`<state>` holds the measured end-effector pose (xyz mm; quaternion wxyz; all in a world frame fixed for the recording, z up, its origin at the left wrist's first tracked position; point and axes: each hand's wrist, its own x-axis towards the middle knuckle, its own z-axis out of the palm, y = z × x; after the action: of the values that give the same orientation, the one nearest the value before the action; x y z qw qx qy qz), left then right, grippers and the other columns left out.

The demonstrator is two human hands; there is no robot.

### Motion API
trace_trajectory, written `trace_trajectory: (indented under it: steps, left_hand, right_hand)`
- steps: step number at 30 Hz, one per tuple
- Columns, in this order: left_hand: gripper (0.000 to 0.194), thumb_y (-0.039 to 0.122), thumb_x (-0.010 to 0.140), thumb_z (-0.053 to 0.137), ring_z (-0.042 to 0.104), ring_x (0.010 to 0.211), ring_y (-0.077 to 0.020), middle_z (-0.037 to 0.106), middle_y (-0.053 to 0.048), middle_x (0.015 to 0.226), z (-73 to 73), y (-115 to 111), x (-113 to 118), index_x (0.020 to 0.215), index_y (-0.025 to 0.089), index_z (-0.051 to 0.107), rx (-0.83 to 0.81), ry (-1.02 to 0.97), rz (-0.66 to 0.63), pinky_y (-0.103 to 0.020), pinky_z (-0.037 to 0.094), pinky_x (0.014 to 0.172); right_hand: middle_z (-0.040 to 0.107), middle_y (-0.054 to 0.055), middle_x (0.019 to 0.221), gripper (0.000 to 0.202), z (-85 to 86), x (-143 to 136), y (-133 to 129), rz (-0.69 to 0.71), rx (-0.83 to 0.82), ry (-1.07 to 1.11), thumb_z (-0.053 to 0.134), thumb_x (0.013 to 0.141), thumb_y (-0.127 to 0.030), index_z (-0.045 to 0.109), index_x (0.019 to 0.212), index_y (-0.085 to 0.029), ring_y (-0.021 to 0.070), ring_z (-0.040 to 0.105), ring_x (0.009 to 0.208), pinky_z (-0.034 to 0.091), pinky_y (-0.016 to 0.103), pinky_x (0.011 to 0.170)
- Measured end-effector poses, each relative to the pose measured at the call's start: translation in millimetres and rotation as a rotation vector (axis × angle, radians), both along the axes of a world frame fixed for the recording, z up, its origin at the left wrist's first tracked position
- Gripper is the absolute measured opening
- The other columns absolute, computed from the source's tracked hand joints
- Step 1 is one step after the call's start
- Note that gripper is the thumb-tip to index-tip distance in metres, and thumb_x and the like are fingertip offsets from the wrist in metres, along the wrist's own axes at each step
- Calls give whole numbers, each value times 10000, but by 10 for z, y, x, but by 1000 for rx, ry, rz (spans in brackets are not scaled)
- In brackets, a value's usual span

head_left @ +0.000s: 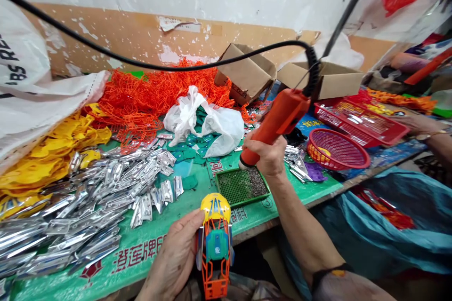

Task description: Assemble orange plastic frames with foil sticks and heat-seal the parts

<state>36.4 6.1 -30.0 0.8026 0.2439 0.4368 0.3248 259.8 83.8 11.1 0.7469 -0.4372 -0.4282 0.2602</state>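
My left hand (180,249) grips a toy car body (216,247) by its left side, near the table's front edge. The body has a yellow front, a green middle piece, an orange lattice frame and silvery sides. My right hand (270,153) is wrapped round an orange electric screwdriver (277,120), whose black cable rises from its top. Its lower end is over a green tray (226,193), and the tip is hidden or too blurred to make out. Many small dark screws (257,182) lie in the tray's right part.
Silvery parts (123,188) cover the left of the table, beside yellow shells (42,155). Behind lie orange lattice frames (141,99), a white plastic bag (222,127) and cardboard boxes (243,70). At right are a red basket (339,148) and another person's hand (416,124). The cable (158,66) hangs across.
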Motion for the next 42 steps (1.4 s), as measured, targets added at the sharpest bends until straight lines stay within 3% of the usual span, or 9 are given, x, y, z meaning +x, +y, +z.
trace_trajectory:
  steps: [2,6,10,15,21,27,37,42]
  left_hand:
    - [374,387,703,818,643,534,-164,760,-112,742,-9,-9,8,916,86,759,-14,2,12,-282,566,549]
    - [380,346,644,862,685,630,-203,770,-141,802,-16,-19,32,881,68,753,-61,-2,76,-284,570,580]
    - [370,341,666,848,670,619,-175,769,-143,833,-12,-28,45,886,60,753,-50,-42,65,-259,557,570]
    - [359,348,620,877,607,532,-123,722,-68,688,-8,-28,47,815,72,758,-43,-30,77,-214,505,503]
    - [397,350,609,883,591,540,-118,730,-78,728,-49,-25,47,868,71,768,-38,-58,85,-220,504,515]
    - [360,332,625,874,572,533,-111,689,-52,663,-101,-28,39,869,86,776,-29,-57,86,-216,497,523]
    - [392,346,644,860,563,529,-112,693,-68,697,-98,-23,49,912,75,770,-31,-38,86,-221,489,513]
    - [349,342,649,856,574,543,-121,641,-27,601,-105,-46,57,884,96,782,1,-18,124,-216,494,530]
  right_hand:
    - [616,-15,637,98,117,-20,-74,28,26,14,729,621,-183,643,668,-182,149,539,536,463,320,554]
    - [599,-13,648,89,404,-195,-327,181,98,88,672,645,-133,634,682,-205,159,548,561,470,326,557]
    - [585,-16,671,174,526,-448,-572,322,20,156,688,629,-146,648,781,-220,166,541,586,490,346,593]
    - [574,-22,698,223,454,-647,-650,388,-56,190,723,610,-167,643,811,-222,162,527,589,497,354,605]
    - [586,11,798,128,380,-704,-632,376,-81,178,740,592,-200,655,688,-192,156,528,590,494,361,585]
    - [589,5,784,122,320,-713,-628,379,-71,183,749,609,-189,667,699,-197,166,546,591,495,367,588]
    - [593,-26,702,178,282,-744,-629,425,-43,197,736,636,-126,636,762,-203,163,592,607,514,343,619]
    - [613,-31,713,321,258,-786,-635,382,-42,145,737,637,-117,621,920,-215,165,595,595,519,342,602]
